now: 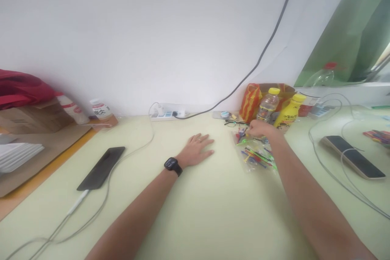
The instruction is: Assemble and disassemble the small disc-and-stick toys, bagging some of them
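My left hand (197, 150) lies flat on the pale green table (195, 211), fingers stretched out, holding nothing; a black watch (173, 165) is on its wrist. My right hand (258, 129) is closed in a pinch at the far end of a clear plastic bag (255, 157) full of small colourful sticks. What the fingers pinch is too small to make out. A pair of black glasses (233, 123) lies just beyond the bag.
A dark phone (101, 168) on a white cable lies left, another phone (352, 157) with a cable right. Two bottles (268, 105) (290, 112) and an orange bag (251, 101) stand at the wall beside a power strip (167, 113). Cardboard and papers (18, 154) sit far left.
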Demonstrator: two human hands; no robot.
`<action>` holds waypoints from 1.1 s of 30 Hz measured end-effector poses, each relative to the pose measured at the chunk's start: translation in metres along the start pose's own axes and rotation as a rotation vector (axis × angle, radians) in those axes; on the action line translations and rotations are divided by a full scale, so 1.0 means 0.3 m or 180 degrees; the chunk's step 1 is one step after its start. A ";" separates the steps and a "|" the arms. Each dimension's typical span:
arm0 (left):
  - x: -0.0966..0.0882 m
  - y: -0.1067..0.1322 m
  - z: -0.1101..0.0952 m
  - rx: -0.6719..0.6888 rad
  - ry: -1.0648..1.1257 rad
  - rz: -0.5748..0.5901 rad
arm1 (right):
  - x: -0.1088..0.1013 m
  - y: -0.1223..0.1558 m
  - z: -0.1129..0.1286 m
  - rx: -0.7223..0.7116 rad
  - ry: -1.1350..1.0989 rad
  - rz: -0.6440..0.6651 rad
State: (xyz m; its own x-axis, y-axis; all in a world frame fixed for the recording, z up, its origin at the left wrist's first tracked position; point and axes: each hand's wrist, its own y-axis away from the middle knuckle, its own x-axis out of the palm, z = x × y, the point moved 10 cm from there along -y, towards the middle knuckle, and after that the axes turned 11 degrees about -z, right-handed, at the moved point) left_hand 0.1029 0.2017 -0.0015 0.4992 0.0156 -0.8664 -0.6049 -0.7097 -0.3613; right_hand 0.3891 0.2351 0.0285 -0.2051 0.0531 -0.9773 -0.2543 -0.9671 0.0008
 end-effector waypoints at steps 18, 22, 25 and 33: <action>-0.017 -0.031 0.210 -0.1261 0.2114 -0.1026 | 0.172 0.056 0.368 -0.0673 -0.1147 -0.0077; -0.032 -0.030 0.195 -0.1154 0.1693 -0.1209 | 0.206 0.074 0.393 -0.0731 -0.1525 0.0190; -0.032 -0.025 0.184 -0.1234 0.1448 -0.1086 | 0.204 0.085 0.416 -0.0797 -0.1798 0.0215; -0.071 -0.041 0.122 -0.0995 0.1675 -0.0622 | 0.067 0.076 0.447 -0.1230 -0.2906 -0.0444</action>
State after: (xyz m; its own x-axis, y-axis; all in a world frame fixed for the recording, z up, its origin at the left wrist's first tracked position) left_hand 0.0769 0.2360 0.0088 0.8678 -0.1259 -0.4808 -0.3020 -0.9019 -0.3089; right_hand 0.2524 0.2475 0.0374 -0.8853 0.1860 -0.4263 -0.0399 -0.9435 -0.3288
